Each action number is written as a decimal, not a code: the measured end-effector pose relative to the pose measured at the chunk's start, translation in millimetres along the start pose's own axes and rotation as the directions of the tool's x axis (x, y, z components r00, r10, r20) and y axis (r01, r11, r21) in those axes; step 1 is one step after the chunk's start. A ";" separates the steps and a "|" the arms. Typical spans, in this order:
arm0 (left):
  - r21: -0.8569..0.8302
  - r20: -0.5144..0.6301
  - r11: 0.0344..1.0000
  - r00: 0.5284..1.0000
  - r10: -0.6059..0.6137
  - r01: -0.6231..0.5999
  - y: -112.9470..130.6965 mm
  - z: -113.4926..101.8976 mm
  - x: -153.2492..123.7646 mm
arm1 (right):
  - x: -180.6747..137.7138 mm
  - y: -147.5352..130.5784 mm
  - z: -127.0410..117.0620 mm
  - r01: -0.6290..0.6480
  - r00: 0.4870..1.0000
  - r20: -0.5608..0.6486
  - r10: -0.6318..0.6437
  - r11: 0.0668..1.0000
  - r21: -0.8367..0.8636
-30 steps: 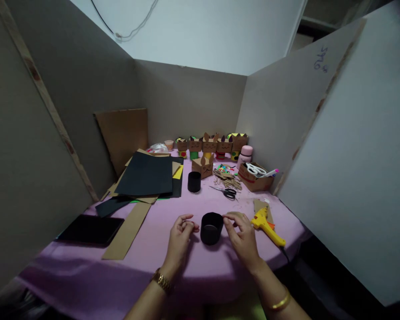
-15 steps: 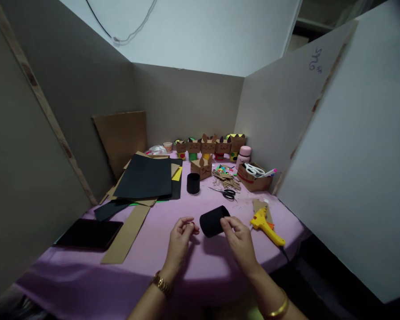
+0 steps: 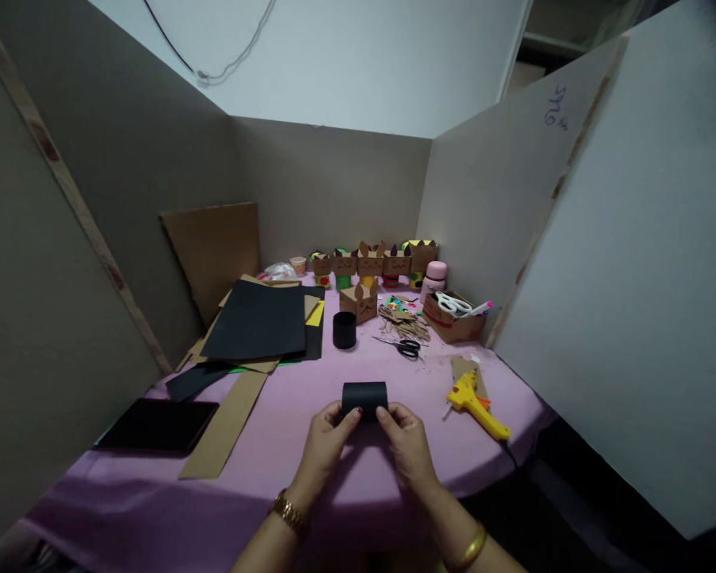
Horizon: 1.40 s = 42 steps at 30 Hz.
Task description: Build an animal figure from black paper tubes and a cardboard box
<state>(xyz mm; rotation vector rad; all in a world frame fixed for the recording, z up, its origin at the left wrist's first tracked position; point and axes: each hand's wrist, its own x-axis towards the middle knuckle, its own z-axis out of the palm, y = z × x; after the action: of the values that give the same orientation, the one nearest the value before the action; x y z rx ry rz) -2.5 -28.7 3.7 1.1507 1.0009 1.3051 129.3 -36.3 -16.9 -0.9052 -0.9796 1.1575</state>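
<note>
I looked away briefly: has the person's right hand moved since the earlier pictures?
Yes: the right hand has moved left, away from the yellow glue gun.

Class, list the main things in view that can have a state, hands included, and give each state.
Held black tube, on its side, gripped at both ends
Left hand, closed on the tube's left end
Right hand, closed on its right end
Other black tube, standing upright
Black-handled scissors, lying flat; blades too small to judge
Glue gun, lying down
Tablet, flat, screen dark
Pink bottle, upright, lid on
Box, open-topped
Large cardboard sheet, leaning
</note>
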 end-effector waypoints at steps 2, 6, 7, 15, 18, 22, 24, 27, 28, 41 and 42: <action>-0.007 0.001 1.000 1.000 -0.012 0.012 -0.1 0.6 0.1 | -0.3 -0.5 0.2 0.001 1.000 0.006 -0.001 1.000 0.011; -0.025 0.007 0.999 0.999 -0.031 0.032 -0.3 1.4 -0.1 | -1.5 -1.3 1.3 0.004 1.000 0.022 -0.004 1.000 0.025; -0.030 0.009 0.999 0.999 -0.032 0.032 -0.1 1.3 -0.4 | -1.6 -1.2 1.2 0.004 1.000 0.016 -0.004 1.000 0.031; -0.050 -0.035 0.999 0.999 -0.018 0.016 4.3 -0.2 -1.5 | -0.4 1.5 -2.6 0.028 0.999 -0.028 -0.026 0.997 0.071; -0.061 -0.043 0.998 0.999 0.001 -0.004 5.8 -0.4 -2.1 | 0.2 1.4 -3.2 0.037 0.999 -0.037 -0.034 0.997 0.073; -0.065 -0.053 0.998 0.998 0.014 -0.018 5.2 -1.6 -2.6 | 1.1 1.8 -3.7 0.041 0.997 -0.070 -0.036 0.996 0.077; -0.056 -0.061 0.998 0.998 0.014 -0.017 3.6 -2.2 -1.8 | 1.4 2.7 -3.9 0.039 0.996 -0.084 -0.032 0.996 0.083; -0.053 -0.078 0.998 0.997 0.015 -0.019 0.9 -2.9 0.2 | 1.5 4.4 -4.5 0.033 0.994 -0.104 -0.023 0.994 0.100; -0.057 -0.081 0.998 0.997 0.015 -0.019 0.3 -3.0 0.7 | 1.4 4.9 -4.7 0.032 0.994 -0.111 -0.020 0.994 0.106; -0.148 -0.065 0.988 0.998 0.021 -0.030 8.5 -1.5 -4.0 | 0.9 5.1 -4.4 0.037 0.989 -0.146 -0.014 0.988 0.153; -0.160 -0.071 0.987 0.997 0.008 -0.019 8.1 -0.7 -3.9 | 0.9 4.5 -4.2 0.035 0.990 -0.143 -0.013 0.988 0.153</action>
<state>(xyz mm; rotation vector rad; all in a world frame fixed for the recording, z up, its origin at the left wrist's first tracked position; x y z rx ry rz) -4.8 -33.1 11.2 0.9967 0.9215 1.4186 132.0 -34.9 -22.4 -0.8361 -0.7720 1.1167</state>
